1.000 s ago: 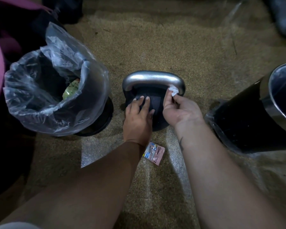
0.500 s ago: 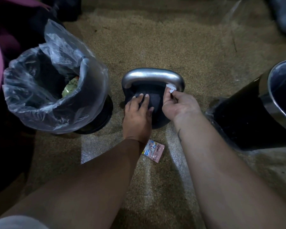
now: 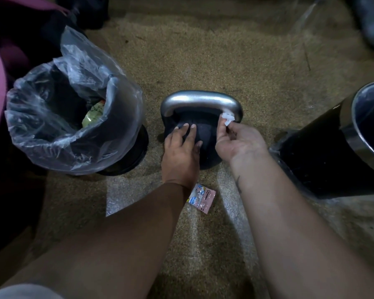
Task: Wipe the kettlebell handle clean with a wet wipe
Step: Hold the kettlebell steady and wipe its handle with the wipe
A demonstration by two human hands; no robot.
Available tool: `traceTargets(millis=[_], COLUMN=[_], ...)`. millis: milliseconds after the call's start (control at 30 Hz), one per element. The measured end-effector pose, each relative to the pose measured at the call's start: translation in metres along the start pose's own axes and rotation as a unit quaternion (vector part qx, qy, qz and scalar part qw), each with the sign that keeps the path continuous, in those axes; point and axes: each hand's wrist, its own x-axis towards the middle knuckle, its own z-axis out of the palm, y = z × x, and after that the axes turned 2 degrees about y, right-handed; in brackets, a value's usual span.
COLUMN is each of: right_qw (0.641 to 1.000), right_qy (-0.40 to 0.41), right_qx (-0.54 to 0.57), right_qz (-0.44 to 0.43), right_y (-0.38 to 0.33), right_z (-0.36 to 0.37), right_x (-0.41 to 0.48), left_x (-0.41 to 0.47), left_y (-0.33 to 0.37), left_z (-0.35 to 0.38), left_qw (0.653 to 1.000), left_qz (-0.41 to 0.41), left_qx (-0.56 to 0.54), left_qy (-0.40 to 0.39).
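Head view shows your kettlebell (image 3: 205,145) standing on the carpet (image 3: 203,57), its silver handle (image 3: 200,102) arched over the black body. Your left hand (image 3: 180,156) lies flat on the body with fingers spread, gripping nothing. Your right hand (image 3: 239,142) pinches a small crumpled white wipe (image 3: 227,118) between thumb and fingertips and presses it against the right end of the handle, where the bar curves down. A pink wipe sachet (image 3: 201,198) lies on the carpet just behind your left wrist, near the kettlebell's base. A bin (image 3: 78,113) lined with a clear plastic bag stands just left of the kettlebell, with some rubbish inside. A black can (image 3: 341,147) with a metal rim stands to the right, apart from the kettlebell.
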Motion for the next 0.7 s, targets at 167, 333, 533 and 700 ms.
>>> traceTargets(millis=[167,333,533,700], right_qw=[1.000,1.000,1.000,0.999], right_qy=[0.001,0.007,0.006,0.030], right_qx=[0.010,-0.002,-0.023,-0.027], right_qz=[-0.008,-0.004,-0.012,-0.019], right_y=[0.0014,0.0004,-0.0023,0.0000], right_z=[-0.0034,-0.0012,-0.0013,0.0028], right_x=[0.0016,0.0042,-0.0003,0.0044], left_x=[-0.0009,-0.0003,-0.0006,-0.0008], left_y=[0.0008,0.0008,0.0010,0.0004], left_z=[-0.0011,-0.0017,-0.0018,-0.0010], left_qw=[1.000,1.000,1.000,1.000], left_qz=[-0.007,0.001,0.001,0.002], left_qx=[0.001,0.006,0.000,0.009], left_qy=[-0.008,-0.003,-0.005,-0.008])
